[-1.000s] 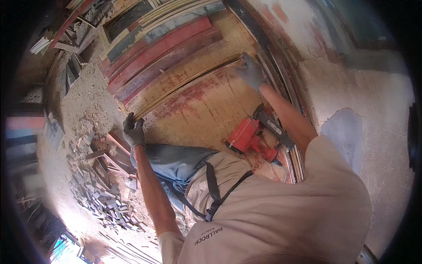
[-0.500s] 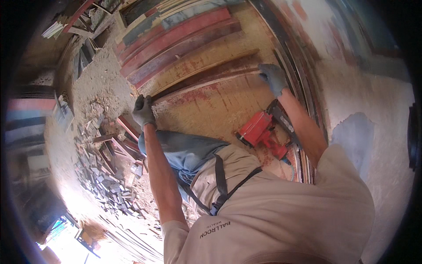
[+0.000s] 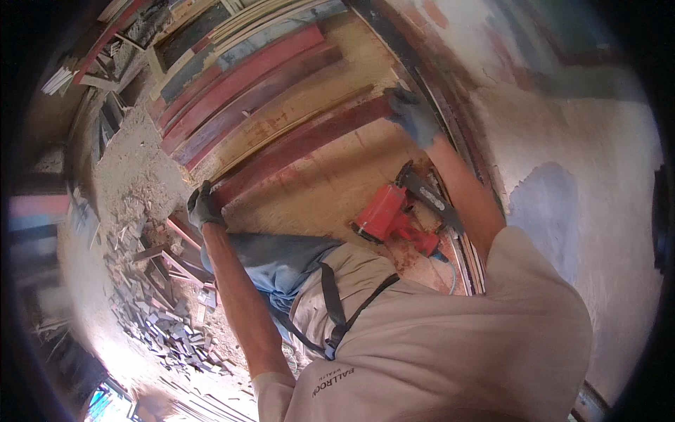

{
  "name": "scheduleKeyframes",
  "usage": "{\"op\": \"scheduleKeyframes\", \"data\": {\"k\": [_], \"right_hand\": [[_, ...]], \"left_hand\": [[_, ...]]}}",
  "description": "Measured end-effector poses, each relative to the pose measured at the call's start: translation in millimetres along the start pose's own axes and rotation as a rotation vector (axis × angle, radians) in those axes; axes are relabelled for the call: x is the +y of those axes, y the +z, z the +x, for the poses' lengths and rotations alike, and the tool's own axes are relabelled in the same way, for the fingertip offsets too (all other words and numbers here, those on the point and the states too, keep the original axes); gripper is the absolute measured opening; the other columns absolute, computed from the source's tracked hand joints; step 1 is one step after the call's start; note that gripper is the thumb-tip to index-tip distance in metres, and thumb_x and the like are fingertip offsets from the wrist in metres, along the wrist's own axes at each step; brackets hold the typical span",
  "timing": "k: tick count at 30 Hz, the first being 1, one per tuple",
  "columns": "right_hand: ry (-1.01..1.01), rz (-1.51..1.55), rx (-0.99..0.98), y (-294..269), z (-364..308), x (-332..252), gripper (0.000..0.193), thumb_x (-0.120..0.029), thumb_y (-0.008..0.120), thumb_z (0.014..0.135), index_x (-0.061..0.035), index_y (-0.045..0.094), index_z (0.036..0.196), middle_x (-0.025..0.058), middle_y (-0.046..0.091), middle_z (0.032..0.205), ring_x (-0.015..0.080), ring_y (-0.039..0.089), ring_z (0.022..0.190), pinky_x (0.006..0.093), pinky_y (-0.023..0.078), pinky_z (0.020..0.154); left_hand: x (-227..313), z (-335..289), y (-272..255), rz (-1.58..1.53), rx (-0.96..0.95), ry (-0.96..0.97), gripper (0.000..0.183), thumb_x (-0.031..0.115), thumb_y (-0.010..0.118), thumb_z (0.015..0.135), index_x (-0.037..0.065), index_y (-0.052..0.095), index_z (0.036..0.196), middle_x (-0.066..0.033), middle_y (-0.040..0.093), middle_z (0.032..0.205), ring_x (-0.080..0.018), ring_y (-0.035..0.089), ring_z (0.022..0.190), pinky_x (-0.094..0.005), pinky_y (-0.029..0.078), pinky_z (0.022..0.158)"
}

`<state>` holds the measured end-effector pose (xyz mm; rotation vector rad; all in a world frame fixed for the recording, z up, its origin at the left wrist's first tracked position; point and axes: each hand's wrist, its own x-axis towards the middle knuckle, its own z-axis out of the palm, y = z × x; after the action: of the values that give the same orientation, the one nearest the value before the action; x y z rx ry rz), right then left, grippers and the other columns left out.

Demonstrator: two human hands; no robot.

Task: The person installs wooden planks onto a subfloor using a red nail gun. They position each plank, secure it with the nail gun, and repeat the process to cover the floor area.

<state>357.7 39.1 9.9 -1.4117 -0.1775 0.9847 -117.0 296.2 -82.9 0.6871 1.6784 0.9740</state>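
Note:
A long dark red board [image 3: 302, 146] spans the gap between my two gloved hands, lying slantwise over the pale wooden work surface [image 3: 330, 200]. My left hand [image 3: 204, 206], in a grey glove, is closed round its left end. At the other end my right hand [image 3: 413, 118], gloved too, grips the board with the fingers over its edge. Just beyond runs a thin pale wooden strip [image 3: 285, 130]. Between my body and the board rests a red nail gun [image 3: 381, 212] with a black magazine, close to my right forearm.
Several red and purplish boards [image 3: 246, 95] lie side by side farther off. Long strips [image 3: 460, 137] line the right side beside a plastered wall [image 3: 562, 141]. On the floor at left is a heap of small wood offcuts [image 3: 165, 320]. A thin hose [image 3: 452, 274] trails from the nail gun.
The board between my hands has turned, so its broad red face now shows where mostly an edge showed before. The whole view has shifted, moving the scene leftward in the picture.

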Motion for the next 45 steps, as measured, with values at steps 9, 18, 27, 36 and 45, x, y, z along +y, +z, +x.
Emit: {"op": "scheduleKeyframes", "data": {"k": [9,18,27,36,45], "right_hand": [[0.04,0.007,0.072,-8,52,22,0.024,-0.016,0.065,0.093,-0.0059,0.065,0.115,0.0037,0.066,0.1,0.0145,0.062,0.087,0.032,0.054,0.073],[0.045,-0.136,0.142,15,62,22,0.026,-0.02,0.066,0.092,-0.007,0.066,0.115,0.0033,0.066,0.102,0.0139,0.063,0.085,0.03,0.055,0.07],[0.071,-0.272,0.146,15,71,17,0.034,-0.013,0.064,0.093,-0.0036,0.06,0.125,0.0112,0.063,0.118,0.0207,0.066,0.093,0.0361,0.064,0.072],[-0.036,-0.336,0.096,38,35,26,0.028,-0.012,0.064,0.092,0.0002,0.065,0.117,0.008,0.068,0.1,0.0149,0.066,0.081,0.0303,0.059,0.064],[0.013,-0.343,0.145,12,-13,32,0.026,-0.008,0.065,0.09,-0.0002,0.066,0.114,0.0053,0.068,0.092,0.0121,0.062,0.076,0.0287,0.056,0.065]], "left_hand": [[-2,-11,21,-0.086,-0.047,0.039,0.039,0.008,0.083,0.074,0.005,0.068,0.111,-0.0054,0.067,0.087,-0.0192,0.062,0.078,-0.0304,0.053,0.072],[25,-45,5,-0.084,-0.351,-0.105,0.033,0.013,0.072,0.085,0.01,0.065,0.118,-0.0013,0.063,0.089,-0.0122,0.06,0.076,-0.0257,0.048,0.064],[25,-43,5,0.015,-0.268,0.046,0.035,0.002,0.073,0.079,-0.002,0.062,0.112,-0.005,0.064,0.089,-0.0146,0.061,0.074,-0.027,0.052,0.066],[-4,-41,-39,0.078,-0.044,0.103,0.035,0.008,0.076,0.079,-0.003,0.068,0.111,-0.0081,0.069,0.098,-0.0163,0.064,0.083,-0.0276,0.053,0.075],[14,-95,-47,0.247,-0.098,0.082,0.037,0.021,0.076,0.082,0.003,0.07,0.114,-0.0038,0.069,0.097,-0.0153,0.06,0.084,-0.0291,0.05,0.074]]}}
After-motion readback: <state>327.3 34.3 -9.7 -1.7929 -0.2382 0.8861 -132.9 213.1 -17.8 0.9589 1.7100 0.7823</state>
